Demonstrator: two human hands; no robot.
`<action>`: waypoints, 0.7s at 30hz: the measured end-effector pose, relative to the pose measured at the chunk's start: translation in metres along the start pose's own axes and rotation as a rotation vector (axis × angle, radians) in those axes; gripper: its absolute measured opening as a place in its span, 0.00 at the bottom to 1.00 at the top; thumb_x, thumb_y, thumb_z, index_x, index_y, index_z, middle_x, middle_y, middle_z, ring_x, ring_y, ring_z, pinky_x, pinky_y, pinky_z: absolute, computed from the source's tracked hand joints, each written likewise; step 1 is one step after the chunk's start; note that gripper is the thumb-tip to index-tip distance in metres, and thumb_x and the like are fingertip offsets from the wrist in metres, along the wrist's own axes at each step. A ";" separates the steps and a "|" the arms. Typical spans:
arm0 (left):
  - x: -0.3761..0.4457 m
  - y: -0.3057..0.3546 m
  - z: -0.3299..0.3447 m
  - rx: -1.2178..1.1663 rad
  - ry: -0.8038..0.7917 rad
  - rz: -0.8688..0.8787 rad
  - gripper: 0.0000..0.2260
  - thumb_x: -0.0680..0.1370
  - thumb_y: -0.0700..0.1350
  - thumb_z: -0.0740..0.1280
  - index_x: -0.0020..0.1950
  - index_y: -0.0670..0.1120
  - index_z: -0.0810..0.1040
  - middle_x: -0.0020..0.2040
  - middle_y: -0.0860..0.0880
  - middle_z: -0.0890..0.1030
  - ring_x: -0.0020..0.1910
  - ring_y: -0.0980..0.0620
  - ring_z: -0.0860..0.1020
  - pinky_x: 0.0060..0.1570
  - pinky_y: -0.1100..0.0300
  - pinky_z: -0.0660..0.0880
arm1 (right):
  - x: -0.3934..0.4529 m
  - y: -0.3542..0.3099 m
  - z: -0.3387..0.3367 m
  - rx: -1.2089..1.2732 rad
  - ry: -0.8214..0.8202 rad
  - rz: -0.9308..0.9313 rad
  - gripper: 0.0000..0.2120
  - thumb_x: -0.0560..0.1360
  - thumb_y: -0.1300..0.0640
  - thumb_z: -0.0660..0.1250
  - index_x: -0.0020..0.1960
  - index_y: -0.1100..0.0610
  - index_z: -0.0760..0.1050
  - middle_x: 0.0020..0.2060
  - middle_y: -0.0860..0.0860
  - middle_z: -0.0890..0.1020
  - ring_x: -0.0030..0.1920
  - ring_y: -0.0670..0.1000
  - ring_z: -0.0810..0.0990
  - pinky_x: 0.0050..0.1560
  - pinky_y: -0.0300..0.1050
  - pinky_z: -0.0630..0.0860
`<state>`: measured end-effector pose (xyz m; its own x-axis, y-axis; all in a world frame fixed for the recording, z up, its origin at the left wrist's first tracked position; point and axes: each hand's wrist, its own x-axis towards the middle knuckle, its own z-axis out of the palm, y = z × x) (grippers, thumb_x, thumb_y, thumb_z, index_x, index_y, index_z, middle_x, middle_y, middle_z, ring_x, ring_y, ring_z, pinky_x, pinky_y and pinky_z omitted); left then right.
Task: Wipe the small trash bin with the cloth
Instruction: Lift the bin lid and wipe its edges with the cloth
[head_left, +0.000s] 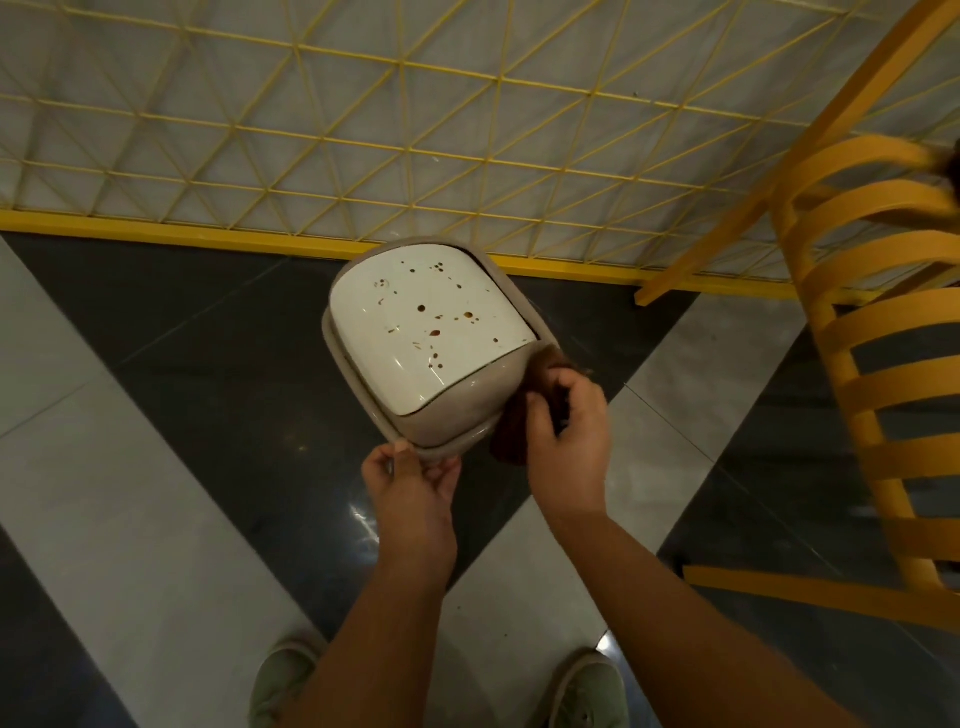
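One head-worn camera looks steeply down from standing height, close over the bin (426, 338), facing the yellow railing (311, 156).

Glossy plastic bin lid (421, 322); polished tile floor (156, 415).

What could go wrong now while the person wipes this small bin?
1. The left hand only pinches the rim of the small white and beige plastic trash bin, so pressure could tip or slide it on the glossy tiled floor.
2. The dark brown cloth in the right hand is at the side; the brown spots on the lid may get missed or smeared.
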<state>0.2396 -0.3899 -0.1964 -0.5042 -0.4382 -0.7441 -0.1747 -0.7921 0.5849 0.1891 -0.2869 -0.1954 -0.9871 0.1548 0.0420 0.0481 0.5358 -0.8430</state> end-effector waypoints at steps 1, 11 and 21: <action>0.000 -0.001 -0.001 0.003 -0.009 0.009 0.04 0.83 0.42 0.55 0.54 0.48 0.68 0.55 0.42 0.76 0.52 0.45 0.78 0.58 0.50 0.76 | -0.010 -0.003 0.003 -0.001 -0.053 -0.079 0.09 0.75 0.62 0.65 0.53 0.51 0.74 0.51 0.45 0.75 0.51 0.36 0.73 0.55 0.31 0.71; -0.001 -0.002 -0.001 -0.009 -0.020 -0.029 0.04 0.83 0.41 0.57 0.51 0.49 0.70 0.50 0.43 0.77 0.50 0.47 0.79 0.59 0.49 0.74 | 0.015 0.016 -0.015 -0.236 -0.071 -0.012 0.16 0.78 0.61 0.62 0.64 0.52 0.73 0.59 0.49 0.74 0.53 0.42 0.70 0.59 0.34 0.68; -0.001 -0.007 -0.002 0.005 -0.046 0.008 0.05 0.83 0.42 0.56 0.52 0.49 0.69 0.51 0.42 0.78 0.50 0.47 0.79 0.56 0.52 0.76 | -0.023 0.009 -0.009 -0.490 -0.394 -0.536 0.13 0.74 0.56 0.61 0.54 0.55 0.79 0.47 0.55 0.78 0.39 0.52 0.77 0.32 0.41 0.78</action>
<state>0.2430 -0.3850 -0.2002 -0.5440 -0.4247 -0.7237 -0.1748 -0.7862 0.5927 0.2139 -0.2784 -0.1992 -0.8721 -0.4783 0.1036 -0.4731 0.7697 -0.4286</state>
